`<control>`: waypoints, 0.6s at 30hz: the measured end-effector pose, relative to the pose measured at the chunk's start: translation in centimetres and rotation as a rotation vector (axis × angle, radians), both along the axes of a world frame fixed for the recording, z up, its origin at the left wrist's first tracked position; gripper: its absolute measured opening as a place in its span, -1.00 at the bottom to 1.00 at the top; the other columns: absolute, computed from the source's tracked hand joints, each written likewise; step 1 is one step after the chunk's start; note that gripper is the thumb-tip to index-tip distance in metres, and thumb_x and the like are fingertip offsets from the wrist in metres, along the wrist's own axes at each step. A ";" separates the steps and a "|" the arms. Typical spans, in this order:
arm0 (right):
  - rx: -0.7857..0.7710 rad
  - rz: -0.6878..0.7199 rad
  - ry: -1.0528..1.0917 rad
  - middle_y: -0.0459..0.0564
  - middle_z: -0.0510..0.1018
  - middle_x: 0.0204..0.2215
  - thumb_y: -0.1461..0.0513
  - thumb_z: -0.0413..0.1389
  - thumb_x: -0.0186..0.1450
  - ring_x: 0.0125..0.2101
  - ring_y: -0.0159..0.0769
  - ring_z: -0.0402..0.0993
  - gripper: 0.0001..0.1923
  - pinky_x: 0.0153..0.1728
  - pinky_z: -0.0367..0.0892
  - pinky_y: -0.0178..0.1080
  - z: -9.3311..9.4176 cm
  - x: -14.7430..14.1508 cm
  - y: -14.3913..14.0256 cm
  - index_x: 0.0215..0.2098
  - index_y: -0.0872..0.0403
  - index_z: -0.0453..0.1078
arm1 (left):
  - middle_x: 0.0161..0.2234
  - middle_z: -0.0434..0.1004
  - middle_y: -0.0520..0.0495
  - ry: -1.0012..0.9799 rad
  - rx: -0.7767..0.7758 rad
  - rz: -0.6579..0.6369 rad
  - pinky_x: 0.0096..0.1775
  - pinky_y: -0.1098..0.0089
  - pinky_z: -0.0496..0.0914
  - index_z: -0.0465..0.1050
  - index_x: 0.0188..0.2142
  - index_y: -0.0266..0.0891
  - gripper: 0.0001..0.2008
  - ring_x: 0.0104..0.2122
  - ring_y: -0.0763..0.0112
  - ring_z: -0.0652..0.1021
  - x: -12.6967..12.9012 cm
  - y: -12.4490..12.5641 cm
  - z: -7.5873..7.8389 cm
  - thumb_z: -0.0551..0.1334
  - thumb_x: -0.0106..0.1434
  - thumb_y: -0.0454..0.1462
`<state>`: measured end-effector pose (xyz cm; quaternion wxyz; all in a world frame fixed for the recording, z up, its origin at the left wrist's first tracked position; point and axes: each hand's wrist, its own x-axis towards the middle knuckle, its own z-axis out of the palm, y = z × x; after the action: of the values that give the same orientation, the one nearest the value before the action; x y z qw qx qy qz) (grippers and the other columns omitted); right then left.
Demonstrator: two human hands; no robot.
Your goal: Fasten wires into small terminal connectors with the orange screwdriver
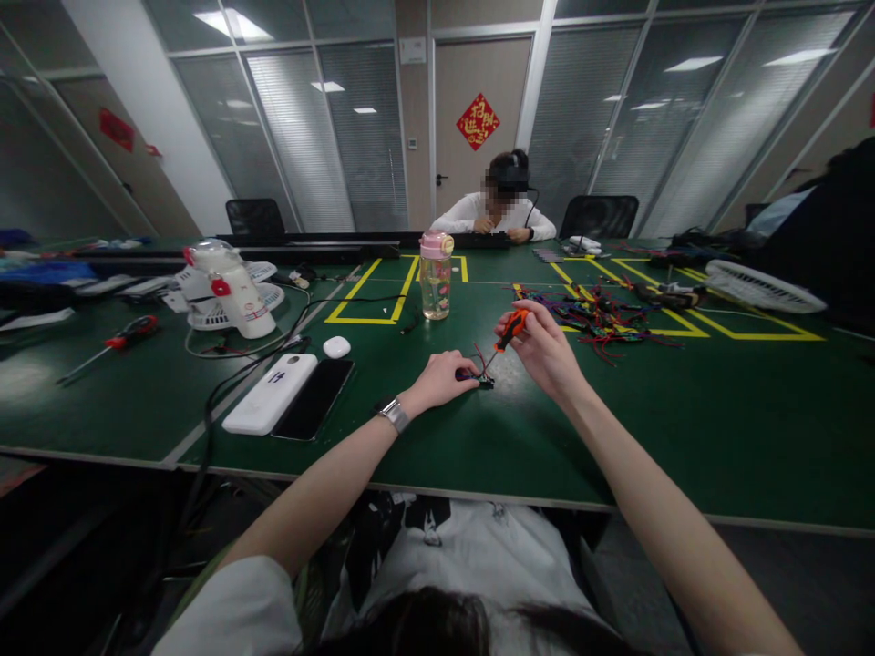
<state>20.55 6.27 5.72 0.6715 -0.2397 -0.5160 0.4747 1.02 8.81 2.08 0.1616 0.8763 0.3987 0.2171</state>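
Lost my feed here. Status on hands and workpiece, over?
Left hand pins small wired part to table. Right hand grips orange-handled screwdriver, tip on part. Nothing blocking; wire pile lies behind.

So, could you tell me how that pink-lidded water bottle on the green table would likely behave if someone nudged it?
The water bottle stands upright, tall and narrow, so a push near its lid would probably tip it. It looks like clear plastic with a smooth wall, so likely stiff and a little slippery. On its side, it would probably roll across the table.
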 end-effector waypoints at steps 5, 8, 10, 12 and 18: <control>0.035 -0.058 -0.042 -0.13 0.58 -0.28 -0.01 0.33 0.20 -0.24 -0.29 0.51 -0.76 -0.05 0.48 -0.12 -0.3 0.2 0.2 -0.23 -0.15 0.50 | -0.23 0.54 -0.04 0.005 0.007 -0.002 -0.08 0.34 0.34 0.62 -0.17 -0.16 -0.85 -0.19 0.31 0.52 -0.1 0.1 -0.1 0.34 0.31 -0.19; 0.020 -0.027 -0.032 -0.14 0.58 -0.30 -0.03 0.34 0.18 -0.25 -0.31 0.52 -0.72 -0.05 0.48 -0.14 -0.1 0.3 0.2 -0.19 -0.16 0.52 | -0.23 0.54 -0.03 0.003 -0.002 -0.001 -0.09 0.34 0.34 0.62 -0.17 -0.16 -0.85 -0.19 0.32 0.52 -0.1 0.0 0.0 0.34 0.31 -0.18; 0.006 -0.001 -0.011 -0.14 0.59 -0.29 -0.04 0.34 0.19 -0.23 -0.31 0.54 -0.69 -0.03 0.47 -0.14 0.0 0.2 0.1 -0.16 -0.16 0.52 | -0.23 0.55 -0.03 -0.001 -0.007 0.003 -0.09 0.35 0.34 0.62 -0.17 -0.16 -0.85 -0.19 0.32 0.52 -0.1 0.0 0.0 0.34 0.31 -0.19; -0.006 0.011 0.005 -0.13 0.61 -0.27 -0.04 0.32 0.20 -0.22 -0.31 0.55 -0.70 0.00 0.47 -0.13 0.1 0.0 -0.1 -0.15 -0.16 0.51 | -0.23 0.55 -0.02 -0.003 -0.011 0.005 -0.09 0.34 0.34 0.62 -0.17 -0.16 -0.86 -0.19 0.32 0.53 -0.1 0.0 0.1 0.34 0.30 -0.20; -0.009 -0.039 0.004 -0.15 0.57 -0.31 -0.02 0.34 0.19 -0.24 -0.30 0.52 -0.74 -0.04 0.49 -0.12 0.0 -0.2 -0.1 -0.23 -0.15 0.48 | -0.23 0.54 -0.02 -0.002 -0.005 0.000 -0.09 0.35 0.34 0.62 -0.17 -0.15 -0.86 -0.19 0.32 0.52 -0.1 0.0 0.1 0.34 0.31 -0.19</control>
<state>20.36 6.16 5.72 0.6804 -0.2518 -0.5079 0.4644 0.94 8.79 2.14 0.1643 0.8757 0.3989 0.2167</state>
